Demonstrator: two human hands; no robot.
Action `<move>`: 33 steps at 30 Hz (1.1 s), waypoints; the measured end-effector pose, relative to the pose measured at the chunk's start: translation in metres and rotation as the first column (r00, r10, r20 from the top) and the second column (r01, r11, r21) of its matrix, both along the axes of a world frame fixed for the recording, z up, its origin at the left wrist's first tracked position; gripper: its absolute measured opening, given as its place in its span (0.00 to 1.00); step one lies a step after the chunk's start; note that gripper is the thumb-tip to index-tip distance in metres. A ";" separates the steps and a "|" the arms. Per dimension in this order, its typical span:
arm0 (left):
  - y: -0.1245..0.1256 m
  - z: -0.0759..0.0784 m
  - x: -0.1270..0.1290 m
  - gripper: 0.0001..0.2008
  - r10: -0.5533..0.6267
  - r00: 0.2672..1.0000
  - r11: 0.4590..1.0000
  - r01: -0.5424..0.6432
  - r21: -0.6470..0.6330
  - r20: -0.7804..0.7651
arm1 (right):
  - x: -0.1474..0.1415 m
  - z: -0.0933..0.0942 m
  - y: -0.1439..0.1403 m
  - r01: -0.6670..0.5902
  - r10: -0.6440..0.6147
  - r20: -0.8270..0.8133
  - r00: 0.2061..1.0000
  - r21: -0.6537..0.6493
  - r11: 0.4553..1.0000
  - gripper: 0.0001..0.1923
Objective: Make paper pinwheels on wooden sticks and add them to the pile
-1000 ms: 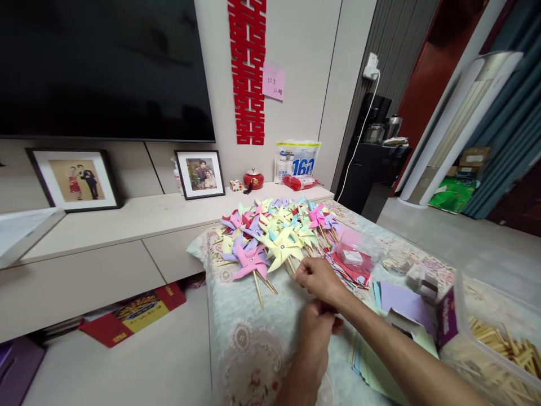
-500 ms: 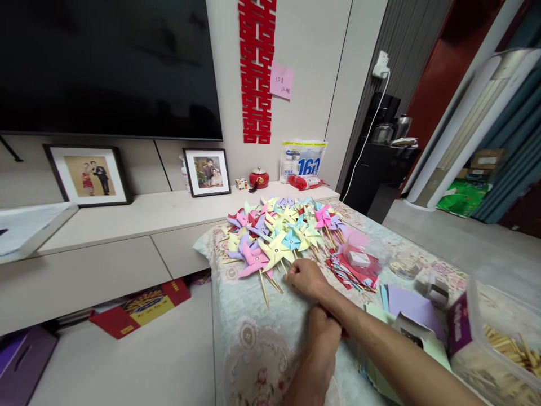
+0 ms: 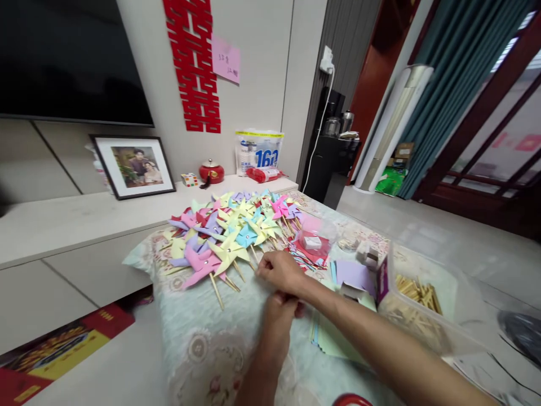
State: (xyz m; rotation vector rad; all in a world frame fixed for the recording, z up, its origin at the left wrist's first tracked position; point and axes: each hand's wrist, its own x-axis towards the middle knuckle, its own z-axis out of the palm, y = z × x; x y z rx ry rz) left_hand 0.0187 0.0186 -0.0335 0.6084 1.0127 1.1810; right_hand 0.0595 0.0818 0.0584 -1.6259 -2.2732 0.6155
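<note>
Pinwheels (image 3: 230, 234) heaped on floral cloth (image 3: 203, 332); right hand (image 3: 281, 272) curled shut beside their sticks, left hand (image 3: 279, 316) closed under it, contents unclear. Clear tub (image 3: 422, 304), paper stack (image 3: 338, 332) right.

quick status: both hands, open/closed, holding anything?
Left hand: fingers curled under the right wrist; any contents are hidden, so it cannot be told.
Right hand: loosely closed beside the pinwheel pile; whether it grips a stick cannot be told.
</note>
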 end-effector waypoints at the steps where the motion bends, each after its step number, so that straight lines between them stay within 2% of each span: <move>1: -0.001 0.002 -0.001 0.09 -0.005 1.000 1.000 0.005 0.002 0.007 | 0.012 0.008 0.000 -0.009 0.009 0.025 1.000 0.007 1.000 0.06; 5: -0.003 0.009 -0.003 0.11 -0.001 1.000 1.000 0.001 -0.030 -0.015 | 0.071 0.037 0.013 -0.021 0.019 0.182 0.983 0.007 1.000 0.07; 7: -0.003 0.012 -0.003 0.11 -0.003 1.000 0.999 0.001 -0.042 -0.029 | 0.104 0.046 0.022 -0.013 0.017 0.293 0.956 -0.016 1.000 0.06; 11: -0.005 0.013 -0.003 0.12 -0.011 0.999 0.999 0.009 -0.038 -0.041 | 0.160 0.047 0.031 0.044 0.007 0.488 0.873 -0.092 0.995 0.09; 14: -0.005 0.013 -0.003 0.11 -0.014 0.999 0.999 0.012 -0.038 -0.040 | 0.184 0.042 0.027 0.052 0.044 0.556 0.830 -0.156 0.986 0.11; 19: -0.004 0.013 -0.003 0.10 -0.024 0.997 0.999 0.021 -0.038 -0.068 | 0.198 0.044 0.021 0.047 0.048 0.557 0.829 -0.154 0.987 0.13; 23: -0.003 0.014 -0.003 0.10 -0.033 0.997 0.999 0.031 -0.037 -0.066 | 0.209 0.049 0.032 0.177 -0.099 0.582 0.807 -0.079 0.981 0.10; 26: -0.003 0.015 -0.002 0.09 -0.035 0.997 0.999 0.032 -0.039 -0.072 | 0.216 0.045 0.044 0.244 -0.212 0.536 0.817 0.011 0.970 0.19; 28: -0.003 0.015 -0.002 0.09 -0.029 0.996 0.999 0.026 -0.039 -0.086 | 0.217 0.040 0.050 0.249 -0.216 0.483 0.849 -0.003 0.969 0.23; 31: -0.004 0.013 -0.002 0.09 -0.028 0.995 0.999 0.025 -0.037 -0.100 | 0.212 0.029 0.054 0.245 -0.187 0.434 0.881 -0.082 0.966 0.18; 33: -0.004 0.012 -0.002 0.09 -0.031 0.994 0.999 0.028 -0.029 -0.102 | 0.206 0.025 0.055 0.243 -0.184 0.425 0.886 -0.087 0.966 0.13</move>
